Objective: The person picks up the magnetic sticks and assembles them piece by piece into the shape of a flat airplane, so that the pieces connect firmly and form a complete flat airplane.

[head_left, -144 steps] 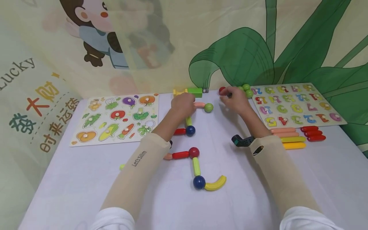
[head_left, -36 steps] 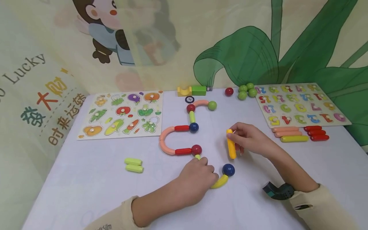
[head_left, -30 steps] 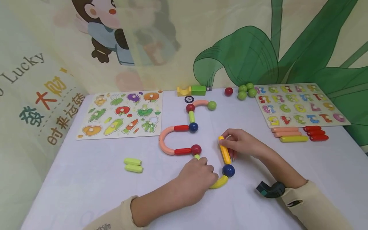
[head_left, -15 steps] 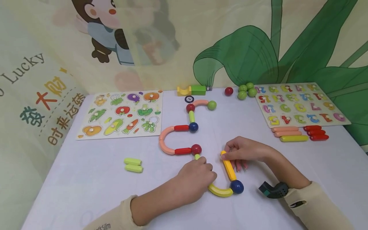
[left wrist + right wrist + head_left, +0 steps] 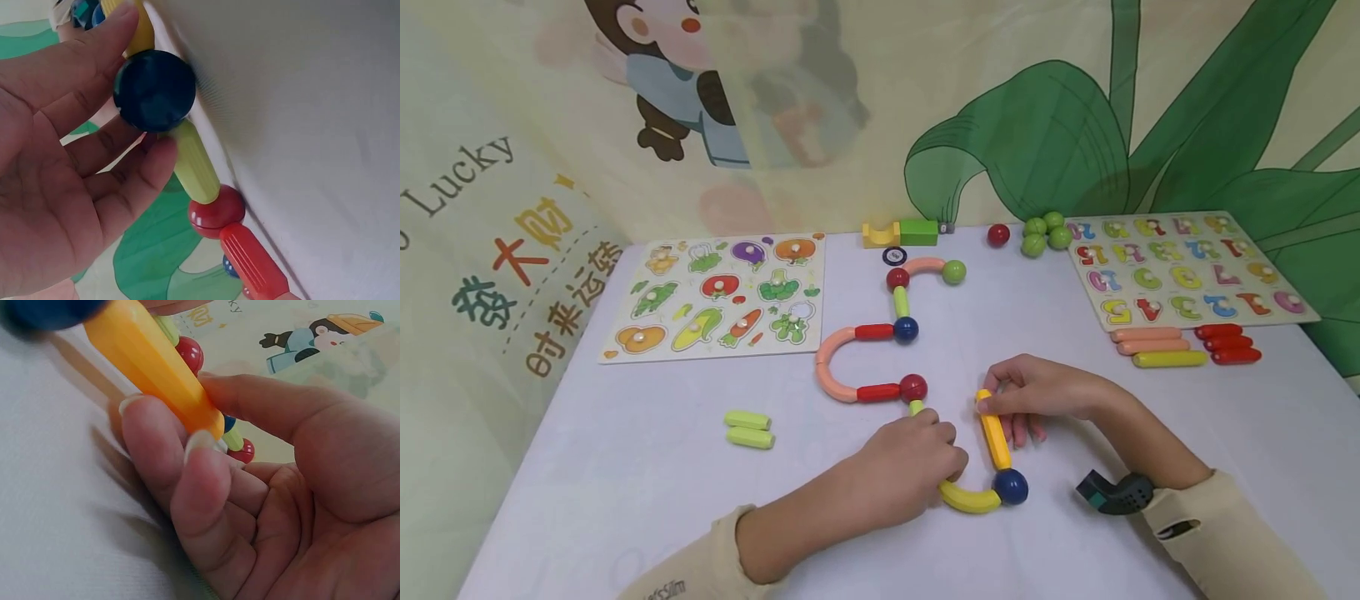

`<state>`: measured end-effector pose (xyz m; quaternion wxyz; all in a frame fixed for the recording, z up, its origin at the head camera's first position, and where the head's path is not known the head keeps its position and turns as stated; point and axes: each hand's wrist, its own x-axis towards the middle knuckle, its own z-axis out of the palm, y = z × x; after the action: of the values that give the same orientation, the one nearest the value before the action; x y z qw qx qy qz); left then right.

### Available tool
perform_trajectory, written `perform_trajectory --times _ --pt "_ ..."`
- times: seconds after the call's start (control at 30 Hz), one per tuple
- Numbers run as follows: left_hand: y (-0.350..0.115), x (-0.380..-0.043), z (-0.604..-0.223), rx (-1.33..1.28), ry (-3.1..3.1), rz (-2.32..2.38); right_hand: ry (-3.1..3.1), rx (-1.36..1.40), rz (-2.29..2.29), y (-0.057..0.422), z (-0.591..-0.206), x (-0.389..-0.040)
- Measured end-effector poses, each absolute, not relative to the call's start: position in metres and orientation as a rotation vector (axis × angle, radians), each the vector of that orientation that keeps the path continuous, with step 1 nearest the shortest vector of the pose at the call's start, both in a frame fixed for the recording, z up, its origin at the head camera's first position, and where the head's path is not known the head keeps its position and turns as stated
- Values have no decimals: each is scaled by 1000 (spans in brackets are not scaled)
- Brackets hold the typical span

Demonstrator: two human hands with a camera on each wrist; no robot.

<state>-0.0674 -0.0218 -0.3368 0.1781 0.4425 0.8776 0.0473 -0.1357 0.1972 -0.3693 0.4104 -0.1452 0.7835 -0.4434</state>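
Note:
My left hand [image 5: 906, 462] grips a dark blue ball [image 5: 153, 90], thumb on the joined end of a curved yellow stick [image 5: 968, 499]. A light green stick [image 5: 197, 162] links that ball to a red ball [image 5: 913, 388]. At the curve's other end sits another blue ball [image 5: 1011, 487]. An orange-yellow straight stick [image 5: 995, 437] stands against this ball, its upper end pinched between thumb and fingers of my right hand [image 5: 1048, 393]. The chain winds back through red sticks [image 5: 877, 392] and pink curved sticks [image 5: 825, 367] to a green ball [image 5: 954, 272].
Two light green sticks [image 5: 749, 437] lie left. A vegetable puzzle board [image 5: 700, 367] is back left, a number board [image 5: 1195, 317] back right. Beside it are green balls [image 5: 1034, 245], a red ball [image 5: 997, 235], and pink [image 5: 1150, 344], yellow [image 5: 1169, 359] and red sticks [image 5: 1236, 356].
Both hands have come forward from the back. My right hand brought the orange-yellow stick over and its lower end met the blue ball. Stick and ball then shifted towards me; lately little moves.

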Motion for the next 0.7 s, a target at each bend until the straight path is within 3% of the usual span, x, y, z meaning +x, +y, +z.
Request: perform_trajectory --times 0.47,0.7 --pt "-25 -67 -335 1319 2447 110 1947 -338 -1095 198 -370 -135" --pt "-24 -67 -336 1281 2444 148 2231 -340 -907 222 -350 -144"
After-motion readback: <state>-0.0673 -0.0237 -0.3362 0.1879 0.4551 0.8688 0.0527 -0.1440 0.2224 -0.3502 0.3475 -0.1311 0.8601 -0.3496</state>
